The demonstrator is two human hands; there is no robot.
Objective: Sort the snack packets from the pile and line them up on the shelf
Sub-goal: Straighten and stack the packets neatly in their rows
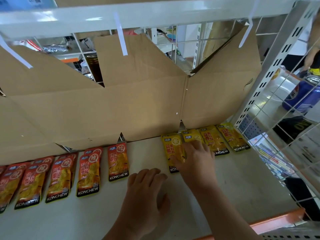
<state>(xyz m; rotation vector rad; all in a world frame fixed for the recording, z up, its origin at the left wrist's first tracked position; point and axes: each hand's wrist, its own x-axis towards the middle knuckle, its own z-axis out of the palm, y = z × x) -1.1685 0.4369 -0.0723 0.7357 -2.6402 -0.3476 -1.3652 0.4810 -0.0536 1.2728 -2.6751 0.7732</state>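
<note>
At the foot of the cardboard (121, 110) that lines the back of the shelf (233, 179), I can see the snack packets laid flat in two groups. The red packets (88, 172) lie below the cardboard's left and middle stretch, several overlapping one another. The yellow packets (232, 137) lie below its right end, side by side, with their tops close to the cardboard's lower edge. On my feed the right hand (195, 158) lies on the two yellow packets farthest from the cardboard's right corner. Its fingers (199, 146) are straight and spread apart, pressing flat on the leftmost yellow packet (171, 148) and its neighbour, gripping nothing. The left hand (145, 184) sits in front of the cardboard's middle, over the bare gap between the two groups, fingers (150, 172) loosely bent and close together, holding nothing — whether they touch the shelf I cannot tell. Past the cardboard's right edge, a wire grid (280, 129) has a blue can (301, 97) behind it.
</note>
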